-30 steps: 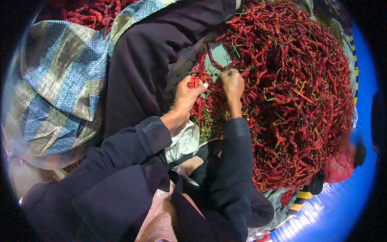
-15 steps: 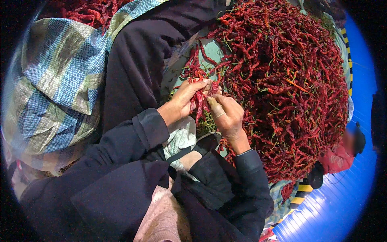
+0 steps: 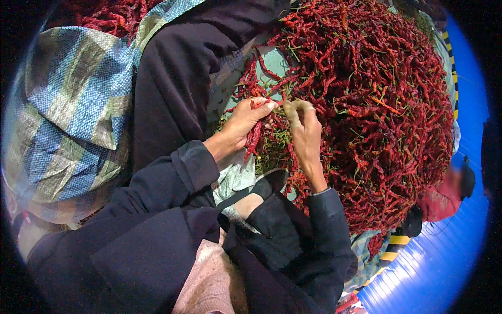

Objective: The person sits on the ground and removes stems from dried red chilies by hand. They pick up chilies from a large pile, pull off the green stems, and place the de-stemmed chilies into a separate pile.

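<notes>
My left hand (image 3: 244, 123) is closed round a few dried red chillies (image 3: 253, 140), and one hangs below the palm. A short red piece of chilli shows between its thumb tip and my right fingertips. With its thumb and fingers pinched together, my right hand (image 3: 305, 124) grips the end of that chilli; the exact grip is partly hidden. Beneath both hands lie loose green stems (image 3: 276, 138). A big heap of dried red chillies (image 3: 371, 115), many with stems on, rises just right of my right hand.
At the left stands a blue and beige checked woven sack (image 3: 78, 99) with red chillies in its mouth. My dark-trousered leg (image 3: 175, 83) lies between sack and heap. Beyond the heap are a yellow-black striped edge (image 3: 395, 242), blue flooring (image 3: 444, 261) and a person in red (image 3: 442, 201).
My right hand has moved slightly up and right and turned more upright, its pinch now near the left thumb tip. The left hand stays nearly in place, still holding chillies.
</notes>
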Demonstrator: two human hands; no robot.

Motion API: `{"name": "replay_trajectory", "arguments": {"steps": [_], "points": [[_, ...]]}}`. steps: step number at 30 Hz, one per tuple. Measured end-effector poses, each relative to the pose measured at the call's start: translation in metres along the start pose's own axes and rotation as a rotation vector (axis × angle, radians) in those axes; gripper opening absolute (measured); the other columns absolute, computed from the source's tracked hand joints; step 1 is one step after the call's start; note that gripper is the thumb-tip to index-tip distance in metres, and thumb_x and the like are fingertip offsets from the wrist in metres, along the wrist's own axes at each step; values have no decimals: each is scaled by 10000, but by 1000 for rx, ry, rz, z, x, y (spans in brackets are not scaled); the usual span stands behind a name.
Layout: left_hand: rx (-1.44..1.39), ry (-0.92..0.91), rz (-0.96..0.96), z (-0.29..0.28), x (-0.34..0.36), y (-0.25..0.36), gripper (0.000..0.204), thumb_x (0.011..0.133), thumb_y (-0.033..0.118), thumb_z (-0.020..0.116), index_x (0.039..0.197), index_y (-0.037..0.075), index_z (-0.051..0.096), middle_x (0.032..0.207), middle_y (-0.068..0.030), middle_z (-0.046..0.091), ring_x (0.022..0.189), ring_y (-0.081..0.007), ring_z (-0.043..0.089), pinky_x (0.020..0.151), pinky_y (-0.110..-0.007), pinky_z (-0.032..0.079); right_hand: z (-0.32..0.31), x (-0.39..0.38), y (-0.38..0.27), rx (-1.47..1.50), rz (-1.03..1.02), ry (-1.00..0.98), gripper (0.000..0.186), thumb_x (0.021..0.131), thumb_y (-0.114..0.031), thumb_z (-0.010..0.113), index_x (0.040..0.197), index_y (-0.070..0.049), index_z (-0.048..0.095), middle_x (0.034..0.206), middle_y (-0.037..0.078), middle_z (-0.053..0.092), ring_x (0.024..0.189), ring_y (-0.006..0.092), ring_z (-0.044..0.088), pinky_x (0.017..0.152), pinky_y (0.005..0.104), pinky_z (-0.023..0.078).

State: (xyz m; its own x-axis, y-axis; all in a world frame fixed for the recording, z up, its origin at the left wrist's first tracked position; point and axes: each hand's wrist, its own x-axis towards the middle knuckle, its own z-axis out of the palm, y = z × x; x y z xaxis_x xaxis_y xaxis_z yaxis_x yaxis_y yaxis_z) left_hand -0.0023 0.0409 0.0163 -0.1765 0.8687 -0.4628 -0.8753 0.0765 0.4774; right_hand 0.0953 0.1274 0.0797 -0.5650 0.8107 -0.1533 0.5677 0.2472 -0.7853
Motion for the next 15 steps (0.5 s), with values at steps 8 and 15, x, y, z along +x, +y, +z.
{"name": "replay_trajectory", "arguments": {"steps": [8, 15], "points": [[101, 35, -32, 9, -3, 5, 140, 886, 177, 509, 854, 43, 484, 711, -14, 518, 554, -67, 474, 507, -210, 411, 10, 7, -14, -143, -63, 8, 201, 840, -209, 564, 806, -11, 553, 608, 140, 566, 508, 243, 566, 479, 369, 424], [-119, -133, -52, 12, -9, 9, 135, 860, 170, 551, 872, 58, 475, 641, 15, 435, 532, -49, 395, 460, -199, 366, 10, 6, 5, -82, -14, 72, 216, 864, -197, 529, 783, 2, 542, 591, 116, 560, 499, 190, 534, 463, 316, 396]]}}
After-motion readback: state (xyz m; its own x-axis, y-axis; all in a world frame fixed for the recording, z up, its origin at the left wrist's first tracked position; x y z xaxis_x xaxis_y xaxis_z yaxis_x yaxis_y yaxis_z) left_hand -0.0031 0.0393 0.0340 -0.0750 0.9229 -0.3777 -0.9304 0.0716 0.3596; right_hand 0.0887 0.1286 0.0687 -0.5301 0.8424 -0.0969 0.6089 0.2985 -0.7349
